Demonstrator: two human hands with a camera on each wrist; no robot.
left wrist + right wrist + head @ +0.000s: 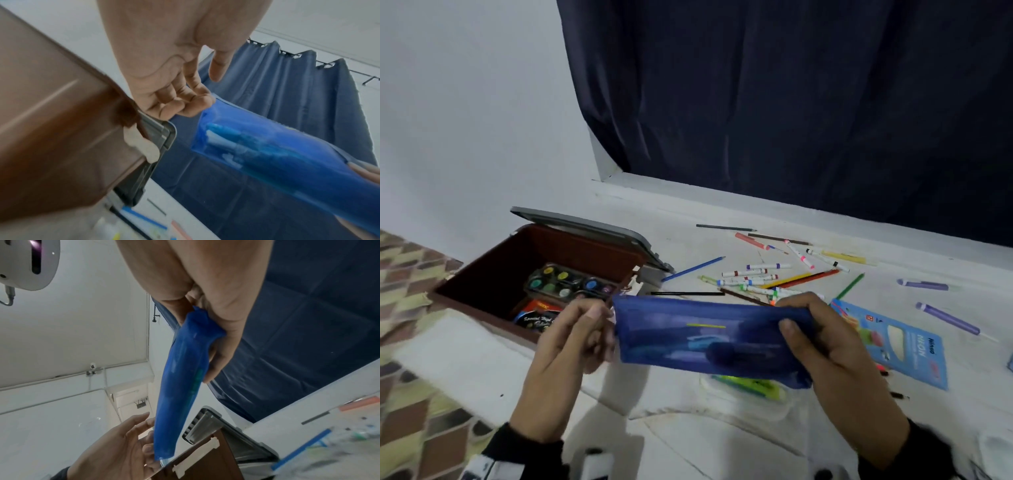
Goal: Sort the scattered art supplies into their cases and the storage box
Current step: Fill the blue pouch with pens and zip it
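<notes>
A translucent blue mesh pencil pouch [714, 337] with pens showing through it is held level in the air, just in front of the open brown plastic storage box [493, 291] and above the white table [688, 411]. The right hand [839, 346] clamps the pouch's right end, thumb on the near face and fingers [794, 301] curled over the top edge. The left hand [566, 339] is at the pouch's left end, its curled fingers [185, 104] touching the upper corner; whether they pinch it cannot be told. A round-well watercolour palette [566, 282] lies inside the box. Loose coloured markers and pencils [767, 274] lie scattered on the table behind the pouch, with a flat blue neon-pen packet [897, 346] to the right.
</notes>
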